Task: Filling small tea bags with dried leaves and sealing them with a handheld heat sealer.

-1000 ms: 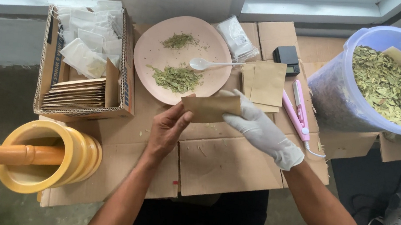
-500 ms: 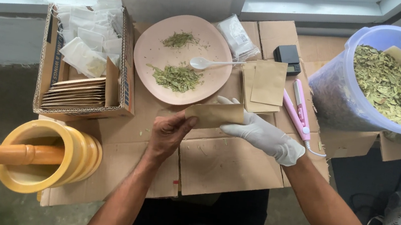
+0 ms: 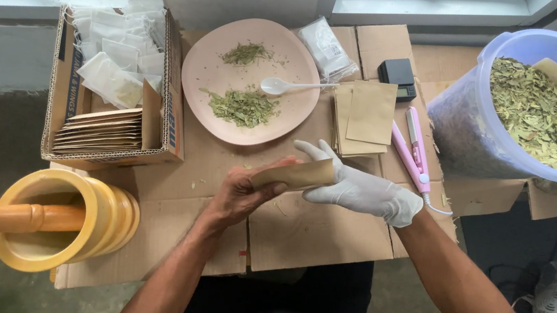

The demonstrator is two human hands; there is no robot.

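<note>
A small brown paper pouch (image 3: 294, 174) is held between both hands above the cardboard work surface (image 3: 312, 232). My bare left hand (image 3: 240, 194) grips its left end with thumb and fingers. My right hand (image 3: 358, 189), in a white glove, holds the right end, fingers spread along the pouch. Just beyond them lies a pink plate (image 3: 198, 72) with two small heaps of dried green leaves (image 3: 242, 106) and a white plastic spoon (image 3: 286, 85).
A stack of brown pouches (image 3: 366, 114), a pink heat sealer (image 3: 413, 150) and a small black scale (image 3: 397, 76) lie to the right. A lavender tub of dried leaves (image 3: 538, 111) is far right. Left: a cardboard box (image 3: 170, 107) of sachets and pouches, a yellow mortar (image 3: 58, 223) with pestle.
Both hands have drawn the pouch a little nearer to me and turned it more level; the left hand now closes on its left end.
</note>
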